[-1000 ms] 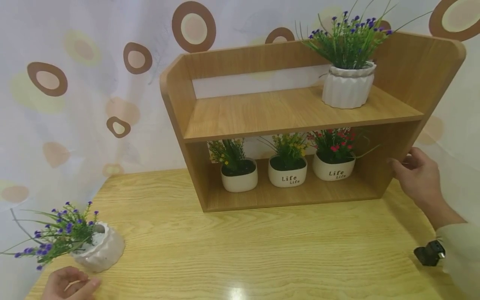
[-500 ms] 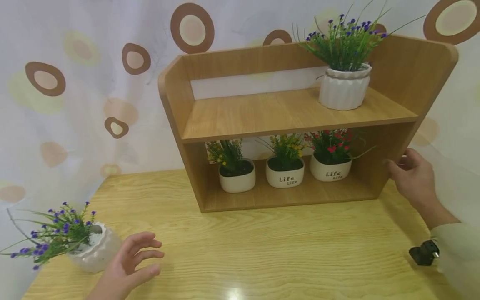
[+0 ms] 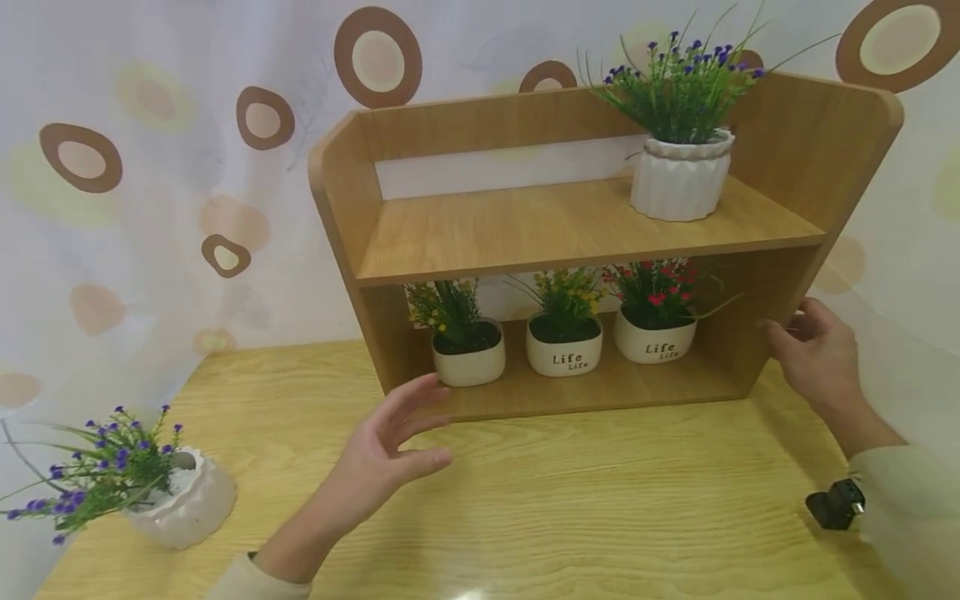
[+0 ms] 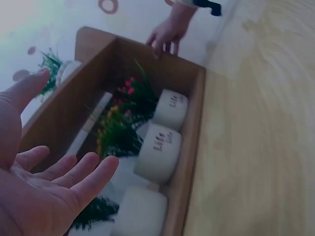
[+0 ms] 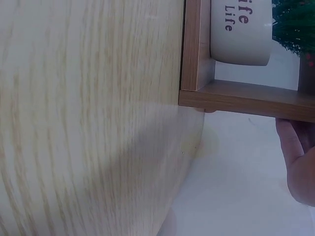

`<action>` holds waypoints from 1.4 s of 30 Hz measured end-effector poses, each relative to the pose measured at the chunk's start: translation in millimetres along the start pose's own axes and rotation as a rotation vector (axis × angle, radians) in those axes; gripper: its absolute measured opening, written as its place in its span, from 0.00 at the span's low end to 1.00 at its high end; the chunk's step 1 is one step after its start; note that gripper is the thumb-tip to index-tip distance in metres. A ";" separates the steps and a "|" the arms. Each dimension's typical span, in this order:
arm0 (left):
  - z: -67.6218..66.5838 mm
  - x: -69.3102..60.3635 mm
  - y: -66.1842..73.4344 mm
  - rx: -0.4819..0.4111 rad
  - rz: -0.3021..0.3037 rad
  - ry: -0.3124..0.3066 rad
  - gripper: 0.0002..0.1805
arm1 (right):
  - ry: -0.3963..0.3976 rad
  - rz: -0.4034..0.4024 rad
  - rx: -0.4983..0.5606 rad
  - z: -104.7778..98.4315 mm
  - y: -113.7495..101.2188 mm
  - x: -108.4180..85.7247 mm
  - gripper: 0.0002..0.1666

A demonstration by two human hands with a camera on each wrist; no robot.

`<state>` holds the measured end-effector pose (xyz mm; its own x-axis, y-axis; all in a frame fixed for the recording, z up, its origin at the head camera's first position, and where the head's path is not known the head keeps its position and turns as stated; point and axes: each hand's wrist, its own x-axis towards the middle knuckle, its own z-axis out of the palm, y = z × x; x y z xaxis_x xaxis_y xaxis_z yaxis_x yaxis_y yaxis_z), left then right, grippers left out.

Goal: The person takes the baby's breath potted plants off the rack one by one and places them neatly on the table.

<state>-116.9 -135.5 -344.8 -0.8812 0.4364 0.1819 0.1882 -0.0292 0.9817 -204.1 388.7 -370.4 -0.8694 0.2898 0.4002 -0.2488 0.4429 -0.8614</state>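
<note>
My left hand (image 3: 375, 450) hangs in front of the lower left of the wooden shelf (image 3: 480, 258), fingers spread and slightly bent, holding nothing; in the left wrist view its palm (image 4: 44, 201) faces the shelf. With its fingertips, my right hand (image 3: 821, 354) touches the outer face of the right side panel; the right wrist view shows the thumb side (image 5: 295, 157) against that panel. On the lower board stand three white pots, the left one (image 3: 469, 367) with yellow flowers, the middle one (image 3: 564, 354) with yellow, the right one (image 3: 656, 340) with red.
A white fluted pot (image 3: 678, 183) with purple flowers stands on the upper board at right. Another fluted pot (image 3: 183, 508) with purple flowers leans over at the table's left. The wooden table (image 3: 585, 492) extends before the shelf, with a patterned wall covering (image 3: 165, 275) behind.
My left hand has moved right and forward from beside the tilted pot to the shelf's lower left, its fingers spreading. My right hand stays at the side panel. The view has shifted slightly.
</note>
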 end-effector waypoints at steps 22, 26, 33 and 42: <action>83.0 142.1 85.2 -0.106 0.199 -0.078 0.39 | 0.008 0.004 -0.100 2.4 -4.5 -5.0 0.25; 88.6 169.0 100.0 -0.085 0.199 -0.079 0.39 | 0.003 0.010 -0.110 2.0 -5.0 -4.4 0.27; 95.8 205.6 117.3 -0.152 0.134 -0.017 0.37 | 0.019 -0.017 -0.082 3.4 -4.2 -3.5 0.23; 105.2 240.4 127.9 -0.080 0.091 0.071 0.39 | 0.014 -0.026 -0.100 2.4 0.1 -2.9 0.23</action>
<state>-259.1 60.2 -181.4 -0.8911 0.3639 0.2711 0.2358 -0.1390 0.9618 -202.6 385.8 -372.3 -0.8571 0.2884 0.4268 -0.2266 0.5331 -0.8152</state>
